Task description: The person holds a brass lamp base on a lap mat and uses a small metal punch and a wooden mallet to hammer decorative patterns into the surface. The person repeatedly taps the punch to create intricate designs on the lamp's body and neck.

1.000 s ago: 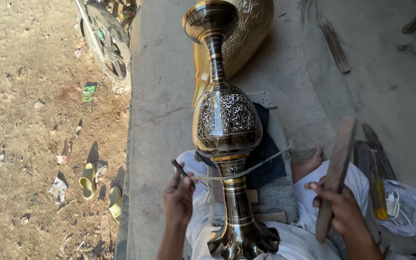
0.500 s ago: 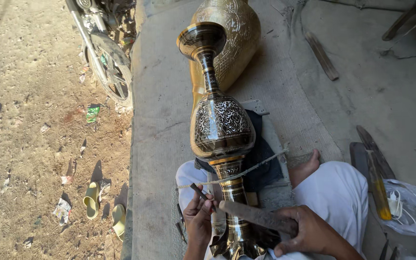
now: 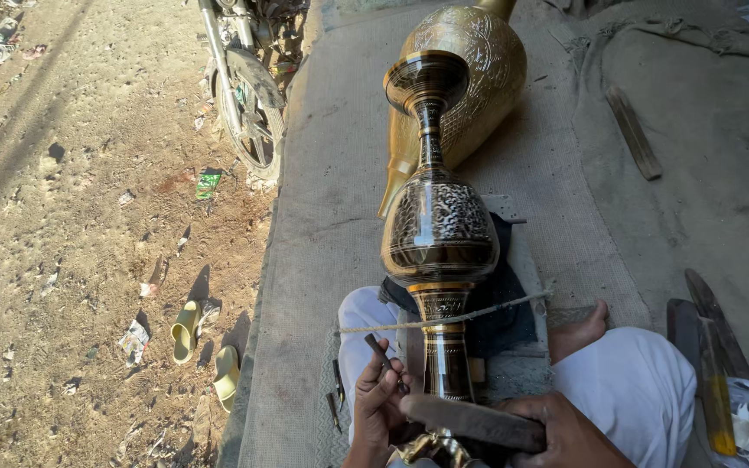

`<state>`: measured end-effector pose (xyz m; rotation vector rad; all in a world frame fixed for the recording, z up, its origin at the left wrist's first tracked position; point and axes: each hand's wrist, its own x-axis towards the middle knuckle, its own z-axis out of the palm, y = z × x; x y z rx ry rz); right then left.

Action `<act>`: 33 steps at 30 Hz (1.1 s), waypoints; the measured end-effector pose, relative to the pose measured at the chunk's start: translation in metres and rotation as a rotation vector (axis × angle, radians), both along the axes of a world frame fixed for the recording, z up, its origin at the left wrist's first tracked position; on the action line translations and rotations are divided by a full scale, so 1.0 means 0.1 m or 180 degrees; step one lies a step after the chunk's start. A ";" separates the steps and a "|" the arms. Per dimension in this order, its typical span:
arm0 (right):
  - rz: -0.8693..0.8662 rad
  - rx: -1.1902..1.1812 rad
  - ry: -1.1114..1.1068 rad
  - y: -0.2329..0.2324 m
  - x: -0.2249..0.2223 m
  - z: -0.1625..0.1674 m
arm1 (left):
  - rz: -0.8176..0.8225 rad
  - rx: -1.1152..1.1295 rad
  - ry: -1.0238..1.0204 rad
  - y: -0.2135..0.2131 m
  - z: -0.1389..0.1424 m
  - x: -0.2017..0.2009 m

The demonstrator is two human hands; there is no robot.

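Note:
A tall engraved brass vase [image 3: 439, 234] lies lengthwise on a dark cloth between my legs, its mouth pointing away from me. A thin rope [image 3: 478, 312] crosses its neck. My left hand [image 3: 379, 407] pinches a small dark chisel [image 3: 381, 351] against the vase's lower stem. My right hand [image 3: 565, 429] grips a flat wooden mallet [image 3: 474, 420], held across just above the chisel. A second, larger golden brass vessel [image 3: 478, 82] lies behind the vase.
A grey mat [image 3: 331, 217] covers the raised concrete platform. Small tools [image 3: 335, 394] lie by my left knee, wooden sticks [image 3: 704, 334] and a white bag at right. A motorcycle wheel [image 3: 249, 104] and yellow sandals [image 3: 205, 347] sit on the dirt ground at left.
My right hand brought the wooden mallet from upright at the right side down and across toward the chisel. The left hand stayed at the vase's stem.

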<state>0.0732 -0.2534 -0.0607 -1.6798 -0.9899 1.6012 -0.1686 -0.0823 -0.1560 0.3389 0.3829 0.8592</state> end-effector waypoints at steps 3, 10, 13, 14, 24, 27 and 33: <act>-0.0092 0.0364 0.0289 0.00 0.09 -0.39 | -0.0020 0.0130 0.0136 -0.06 0.14 -0.09; -0.0298 0.0454 0.0177 -0.05 0.14 -0.78 | -0.0411 0.1072 0.1379 0.22 0.50 0.05; -0.0540 0.0728 0.0648 -0.14 0.28 -0.75 | -0.0126 0.1872 0.1410 0.58 0.83 0.31; -0.0730 0.0988 0.0815 -0.18 0.33 -0.73 | -0.0047 0.2282 0.1446 0.67 0.97 0.44; -0.3025 0.1478 0.0052 -0.13 0.36 -0.56 | -0.0431 0.5534 0.2256 0.83 2.09 1.49; -0.2743 0.1199 -0.1654 0.05 0.37 -0.43 | -0.0608 0.6048 0.2367 0.85 2.15 1.51; -0.2145 0.1144 -0.3047 0.34 0.39 -0.17 | -0.0686 0.6514 0.2454 0.86 2.11 1.50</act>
